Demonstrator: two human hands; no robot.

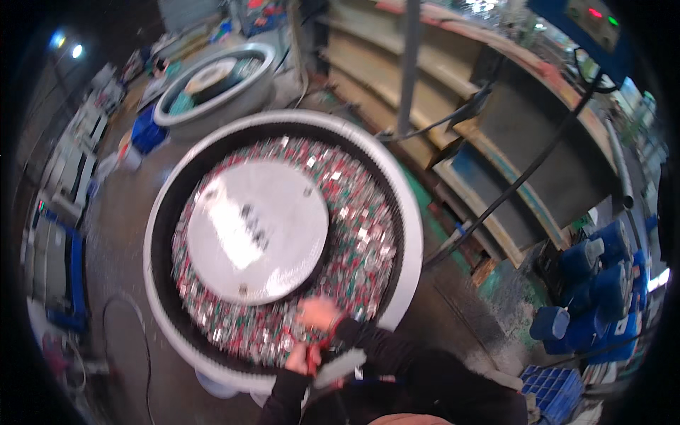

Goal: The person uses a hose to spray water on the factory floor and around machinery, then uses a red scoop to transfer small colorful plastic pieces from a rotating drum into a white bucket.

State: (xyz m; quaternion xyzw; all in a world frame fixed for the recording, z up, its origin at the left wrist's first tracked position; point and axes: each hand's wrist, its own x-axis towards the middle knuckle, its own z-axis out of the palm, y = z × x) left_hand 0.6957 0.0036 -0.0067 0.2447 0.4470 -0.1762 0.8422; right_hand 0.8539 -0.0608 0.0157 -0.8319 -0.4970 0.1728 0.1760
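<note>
A large round tub (pixel 413 234) with a pale rim and a dark inner wall holds a ring of small shiny pieces (pixel 361 212), silver mixed with red and green. At its middle sits a flat, round metal cover (pixel 283 205). My right hand (pixel 319 313) reaches over the pieces near the cover's lower edge, its fingers smeared by motion. My left hand (pixel 303 359) is closed at the tub's near side, with something red and thin at its fingers. That red thing stretches toward my right wrist; its kind is not clear.
Behind stands a second round tub (pixel 166 117) with a pale rim. Metal shelving (pixel 439 92) and a hanging black cable (pixel 524 170) are on the right. Blue drums (pixel 588 297) and a blue crate (pixel 552 389) stand lower right. A hose (pixel 145 354) lies on the left floor.
</note>
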